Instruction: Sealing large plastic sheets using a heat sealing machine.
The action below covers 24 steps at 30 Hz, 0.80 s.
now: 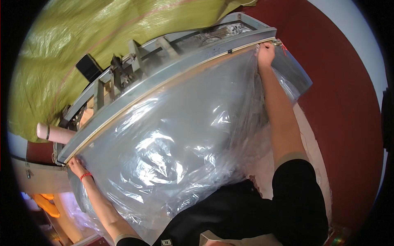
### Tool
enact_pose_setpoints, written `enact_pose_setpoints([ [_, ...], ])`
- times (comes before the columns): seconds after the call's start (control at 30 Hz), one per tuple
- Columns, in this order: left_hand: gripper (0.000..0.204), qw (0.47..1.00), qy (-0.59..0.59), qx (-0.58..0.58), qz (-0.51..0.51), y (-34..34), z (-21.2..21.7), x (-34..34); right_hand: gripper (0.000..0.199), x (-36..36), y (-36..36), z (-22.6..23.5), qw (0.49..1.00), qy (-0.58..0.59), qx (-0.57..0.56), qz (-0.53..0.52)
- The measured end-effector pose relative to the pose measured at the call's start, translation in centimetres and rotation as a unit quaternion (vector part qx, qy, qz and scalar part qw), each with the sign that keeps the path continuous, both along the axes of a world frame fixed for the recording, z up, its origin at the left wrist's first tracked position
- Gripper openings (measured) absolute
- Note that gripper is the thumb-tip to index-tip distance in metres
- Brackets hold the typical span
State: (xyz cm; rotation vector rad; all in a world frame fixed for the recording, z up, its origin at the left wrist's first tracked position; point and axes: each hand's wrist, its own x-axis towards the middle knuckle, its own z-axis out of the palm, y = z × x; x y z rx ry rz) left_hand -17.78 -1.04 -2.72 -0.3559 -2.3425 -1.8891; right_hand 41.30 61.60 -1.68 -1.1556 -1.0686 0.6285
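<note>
A wide clear plastic sheet (pixel 176 131) spreads before me, shiny and creased, its far edge along a long grey metal frame (pixel 180 63). At the frame's near left end, my left hand (pixel 76 166) is closed on the sheet's edge, with a red bracelet round the wrist. My right hand (pixel 266 55) pinches the bunched plastic at the far right end of the frame. Both arms are stretched wide apart. Between the hands, a pale strip runs along the frame's near side. Toward my body the plastic falls in loose folds.
Behind the frame lies a yellow-green woven tarp (pixel 102 33). A black phone-like slab (pixel 88 67) and a pink bottle (pixel 55 133) are by the frame's far side. Metal brackets (pixel 135 57) stand inside it. A dark red floor (pixel 349 123) stretches to the right; orange slippers (pixel 47 204) show lower left.
</note>
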Motion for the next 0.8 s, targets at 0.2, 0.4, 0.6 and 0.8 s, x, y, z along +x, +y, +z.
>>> enact_pose_setpoints([
  [0.2,0.013,0.989,-0.055,0.134,-0.005,-0.5,-0.1,-0.4,0.014,-0.5,-1.8,1.7,0.999,0.029,-0.011,-0.013],
  [0.4,0.007,0.984,-0.054,0.124,-0.12,-2.5,1.8,0.8,0.028,0.2,-2.7,2.1,0.988,0.005,-0.058,0.146],
  [0.6,0.004,0.986,0.047,-0.018,-0.16,-2.0,6.8,8.1,0.018,5.9,-10.7,5.0,0.967,-0.091,0.089,0.221],
  [0.8,0.02,0.991,0.098,0.053,0.077,-8.3,7.1,7.5,0.006,1.1,-24.0,9.8,0.945,-0.072,0.296,0.118],
])
